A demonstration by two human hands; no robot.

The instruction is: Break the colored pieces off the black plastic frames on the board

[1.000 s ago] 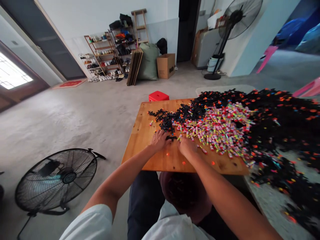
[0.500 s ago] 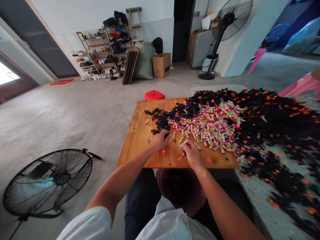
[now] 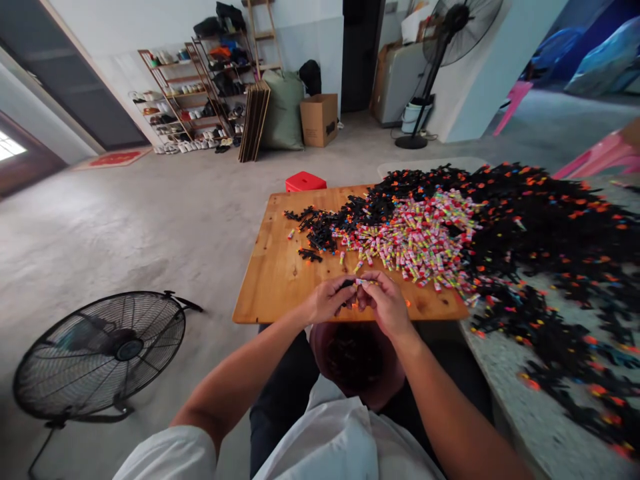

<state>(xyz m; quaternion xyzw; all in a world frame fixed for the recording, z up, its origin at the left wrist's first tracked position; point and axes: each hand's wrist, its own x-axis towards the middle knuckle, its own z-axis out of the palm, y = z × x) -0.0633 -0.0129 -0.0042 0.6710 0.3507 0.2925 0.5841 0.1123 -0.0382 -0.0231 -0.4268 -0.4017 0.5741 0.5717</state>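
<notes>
Over the near edge of 1 wooden board [image 3: 280, 280], 2 hands meet: left hand [image 3: 327, 300] pinching 1 small black piece [image 3: 347, 285], right hand [image 3: 385, 303] pinching 1 small colourful tube [image 3: 364, 283], tips touching. Beyond lie 1 colourful tube heap [image 3: 415, 233] and uncountable black parts [image 3: 550, 227]; farther, 1 red stool [image 3: 305, 181].
</notes>
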